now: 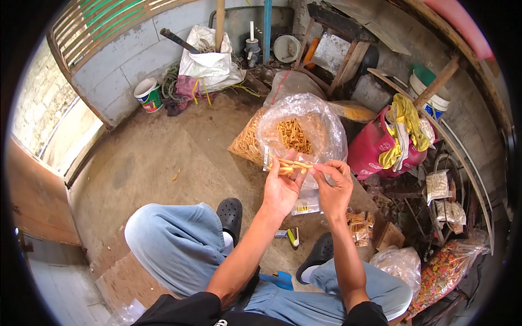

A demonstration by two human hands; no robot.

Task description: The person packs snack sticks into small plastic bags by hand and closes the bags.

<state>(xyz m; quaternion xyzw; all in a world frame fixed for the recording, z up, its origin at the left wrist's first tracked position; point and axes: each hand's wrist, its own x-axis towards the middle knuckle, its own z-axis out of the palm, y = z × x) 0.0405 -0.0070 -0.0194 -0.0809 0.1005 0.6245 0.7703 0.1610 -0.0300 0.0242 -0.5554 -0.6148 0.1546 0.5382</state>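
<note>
My left hand (281,191), palm turned up, holds a small clear plastic bag (293,164) with yellow snack sticks inside. The fingertips of my right hand (334,189) pinch the right end of that bag. Just beyond both hands, a large clear plastic sack (331,122) stands with its mouth open, and many orange-brown snack sticks (293,136) show inside. Below my hands lie flat clear plastic bags (307,205) with a yellow label. A filled bag of snack sticks (360,227) rests on the floor by my right forearm.
A yellow-green stapler (293,237) and a small blue box (280,233) lie between my shoes. To the right stand a pink tub (370,144) with yellow cloth (405,127) and a bag of colourful snacks (448,271). A white sack (209,65) and a paint bucket (148,95) are by the wall.
</note>
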